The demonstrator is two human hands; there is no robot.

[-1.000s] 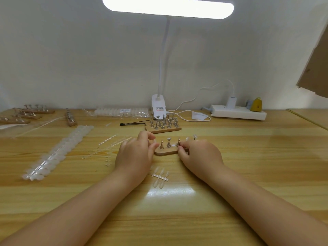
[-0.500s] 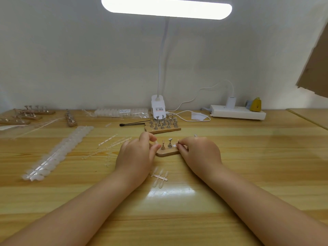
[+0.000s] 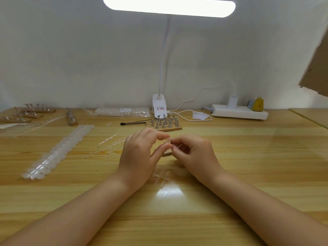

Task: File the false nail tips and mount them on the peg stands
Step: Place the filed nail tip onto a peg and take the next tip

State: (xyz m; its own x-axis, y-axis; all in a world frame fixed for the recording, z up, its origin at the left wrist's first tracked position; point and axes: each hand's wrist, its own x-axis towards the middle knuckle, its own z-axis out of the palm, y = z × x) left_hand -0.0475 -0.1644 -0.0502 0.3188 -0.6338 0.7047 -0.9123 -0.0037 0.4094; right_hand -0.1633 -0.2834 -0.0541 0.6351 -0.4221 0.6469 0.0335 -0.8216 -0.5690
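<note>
My left hand and my right hand meet fingertip to fingertip at the middle of the table. Between them is a small clear nail tip, pinched by my left thumb and forefinger, with my right fingertips closed on its other side. Under the hands lies a small wooden peg stand; only a sliver of its base shows and its pegs are hidden. A second peg stand with several bare metal pegs sits just behind. A small clear sprue with nail tips lies in front of my hands.
A long strip of white nail tips and loose clear sprues lie at the left. More peg stands sit far left. At the back are a bag of tips, a black tool, the lamp base and a power strip.
My hands have moved from the two ends of the near peg stand to meet above its middle, covering its pegs. The fingers now pinch together on a clear tip.
</note>
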